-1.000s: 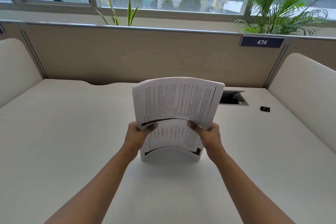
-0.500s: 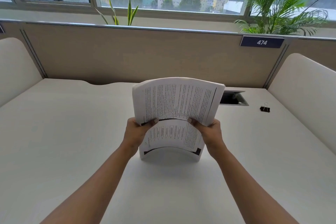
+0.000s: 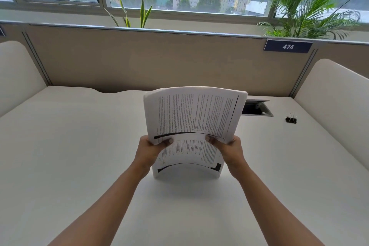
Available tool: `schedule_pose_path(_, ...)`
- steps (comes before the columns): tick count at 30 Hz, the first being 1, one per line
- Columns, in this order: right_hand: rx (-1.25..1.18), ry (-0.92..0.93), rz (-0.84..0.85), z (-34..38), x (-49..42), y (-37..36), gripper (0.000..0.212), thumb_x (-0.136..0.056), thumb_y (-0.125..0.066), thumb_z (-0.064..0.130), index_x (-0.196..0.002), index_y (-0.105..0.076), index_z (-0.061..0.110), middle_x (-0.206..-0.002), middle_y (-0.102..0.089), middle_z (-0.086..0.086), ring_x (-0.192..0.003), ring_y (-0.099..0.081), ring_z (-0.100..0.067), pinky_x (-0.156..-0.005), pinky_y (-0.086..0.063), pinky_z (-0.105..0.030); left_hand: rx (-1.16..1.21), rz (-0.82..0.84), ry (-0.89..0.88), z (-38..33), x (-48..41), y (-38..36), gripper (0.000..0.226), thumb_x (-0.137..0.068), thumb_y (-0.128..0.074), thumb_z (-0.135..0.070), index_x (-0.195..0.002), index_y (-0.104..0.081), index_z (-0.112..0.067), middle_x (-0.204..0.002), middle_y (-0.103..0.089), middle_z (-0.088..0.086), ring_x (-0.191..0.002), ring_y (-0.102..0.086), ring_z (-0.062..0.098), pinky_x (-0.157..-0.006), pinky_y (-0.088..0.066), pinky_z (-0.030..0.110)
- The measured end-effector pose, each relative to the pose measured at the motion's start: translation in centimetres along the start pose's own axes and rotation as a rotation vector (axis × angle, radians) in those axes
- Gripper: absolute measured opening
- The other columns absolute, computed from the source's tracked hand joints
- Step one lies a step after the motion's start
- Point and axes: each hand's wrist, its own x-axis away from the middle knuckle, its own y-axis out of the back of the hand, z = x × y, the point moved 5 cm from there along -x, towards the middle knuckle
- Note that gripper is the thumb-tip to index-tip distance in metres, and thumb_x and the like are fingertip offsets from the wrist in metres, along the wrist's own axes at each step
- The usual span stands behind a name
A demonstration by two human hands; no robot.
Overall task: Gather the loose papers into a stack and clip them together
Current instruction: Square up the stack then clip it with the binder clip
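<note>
A thick stack of printed papers point(image 3: 193, 118) stands on edge on the white desk point(image 3: 79, 156), bowed toward me, its lower edge resting on the desk. One top sheet sits higher than the sheet behind it. My left hand point(image 3: 150, 149) grips the stack's left edge with the thumb on the front. On the right edge, my right hand point(image 3: 226, 149) grips it the same way. A small black binder clip point(image 3: 291, 119) lies on the desk far to the right, apart from both hands.
A rectangular cable port point(image 3: 256, 108) is cut into the desk behind the papers. Beige partition point(image 3: 159, 62) walls the back, with padded side panels left and right. A plate reading 474 point(image 3: 287, 46) hangs on it.
The stack stays almost where it was; both hands have shifted very slightly on its edges while holding it upright.
</note>
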Motion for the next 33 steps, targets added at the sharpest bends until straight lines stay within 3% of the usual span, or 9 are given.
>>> schedule_pose_path(6, -0.007, -0.038, -0.019, -1.2, 0.3, -0.1, 0.021, -0.076, -0.071, 0.006, -0.084, -0.064, 0.024, -0.09, -0.066, 0.004, -0.091, -0.059, -0.026, -0.071, -0.053, -0.032, 0.022, -0.022, 0.009, 1.0, 0.2, 0.0, 0.022, -0.076, -0.07, -0.003, -0.087, -0.067, -0.022, -0.077, -0.072, -0.013, -0.083, -0.065, 0.011, -0.065, -0.054, 0.018)
schedule_pose_path(13, -0.028, 0.021, -0.046, 0.9, -0.4, -0.3, 0.024, -0.077, -0.07, 0.004, -0.097, -0.062, 0.016, -0.094, -0.065, -0.001, -0.095, -0.059, -0.032, -0.074, -0.054, -0.035, 0.01, -0.032, -0.087, -1.7, -0.3, -0.4, 0.024, -0.079, -0.065, -0.001, -0.088, -0.065, -0.023, -0.093, -0.067, -0.003, -0.086, -0.062, 0.021, -0.071, -0.054, 0.031)
schedule_pose_path(20, -0.02, 0.025, -0.024, 0.5, -0.1, -0.4, 0.022, -0.076, -0.07, 0.002, -0.088, -0.064, 0.02, -0.09, -0.066, 0.004, -0.087, -0.06, -0.026, -0.07, -0.055, -0.032, 0.007, -0.012, -0.077, -1.1, 0.0, 0.0, 0.026, -0.079, -0.065, 0.0, -0.087, -0.064, -0.025, -0.091, -0.068, -0.005, -0.084, -0.063, 0.015, -0.065, -0.053, 0.024)
schedule_pose_path(23, -0.03, 0.032, 0.001, 0.1, 0.2, -0.4, 0.026, -0.073, -0.073, 0.003, -0.08, -0.066, 0.026, -0.085, -0.068, 0.011, -0.083, -0.064, -0.014, -0.066, -0.055, -0.024, 0.001, 0.003, -0.033, 0.4, 0.3, 0.3, 0.025, -0.077, -0.068, -0.003, -0.085, -0.066, -0.026, -0.079, -0.072, -0.013, -0.081, -0.065, 0.007, -0.061, -0.054, 0.018)
schedule_pose_path(25, -0.032, 0.024, 0.009, -0.2, 0.2, -0.4, 0.025, -0.073, -0.073, 0.004, -0.081, -0.066, 0.027, -0.087, -0.068, 0.009, -0.086, -0.063, -0.015, -0.068, -0.055, -0.025, -0.007, 0.01, -0.015, 1.2, 0.4, 0.6, 0.024, -0.076, -0.069, -0.003, -0.085, -0.068, -0.025, -0.076, -0.073, -0.016, -0.083, -0.065, 0.007, -0.061, -0.055, 0.016)
schedule_pose_path(28, -0.022, 0.011, 0.002, -0.6, 0.3, -0.3, 0.024, -0.073, -0.073, 0.005, -0.082, -0.066, 0.026, -0.09, -0.067, 0.005, -0.087, -0.061, -0.018, -0.07, -0.053, -0.029, -0.004, 0.018, 0.002, 2.0, 0.5, 0.6, 0.024, -0.077, -0.068, -0.002, -0.086, -0.068, -0.023, -0.078, -0.073, -0.015, -0.086, -0.065, 0.01, -0.065, -0.055, 0.018)
schedule_pose_path(33, -0.028, 0.028, -0.013, -0.4, 0.2, -0.2, 0.021, -0.076, -0.071, 0.003, -0.086, -0.064, 0.02, -0.088, -0.066, 0.005, -0.082, -0.062, -0.017, -0.06, -0.055, -0.022, -0.008, 0.011, -0.011, 1.5, 0.3, 0.3, 0.024, -0.079, -0.066, -0.001, -0.091, -0.065, -0.021, -0.094, -0.067, -0.004, -0.089, -0.062, 0.016, -0.07, -0.052, 0.025)
